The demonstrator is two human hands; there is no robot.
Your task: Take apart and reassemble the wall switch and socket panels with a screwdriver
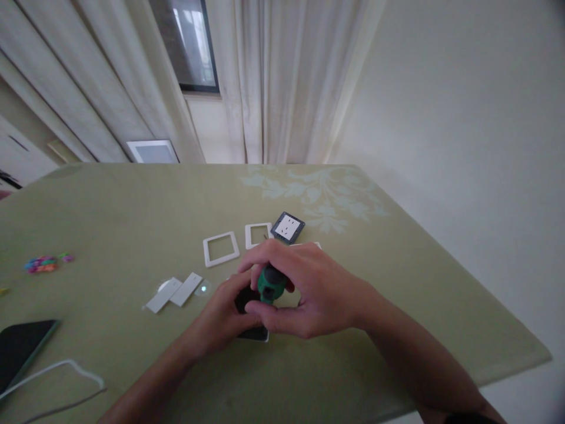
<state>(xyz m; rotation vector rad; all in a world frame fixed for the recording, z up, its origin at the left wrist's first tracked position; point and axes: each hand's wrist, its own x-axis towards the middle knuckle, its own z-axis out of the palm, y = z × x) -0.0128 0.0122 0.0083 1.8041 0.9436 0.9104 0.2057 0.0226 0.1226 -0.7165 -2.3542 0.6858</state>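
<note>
My right hand (309,288) is closed around the green and black handle of a screwdriver (270,284), which I see from its butt end. Below it, my left hand (232,309) grips a dark, flat wall-switch or socket plate (256,333) with a light edge. The screwdriver's tip is hidden by my fingers. Beyond my hands lie a white frame (221,249) and a second white frame (258,225). Beside them a dark-edged socket module (288,228) rests with its white face up. Part of another white piece (316,244) shows behind my right hand.
Left of my hands are two white rectangular switch covers (174,291). Farther left lies a pile of small colourful pieces (43,264). A dark tablet-like slab (22,344) and a white cable (75,365) occupy the near left of the green table (145,212). A wall (477,147) borders the right side.
</note>
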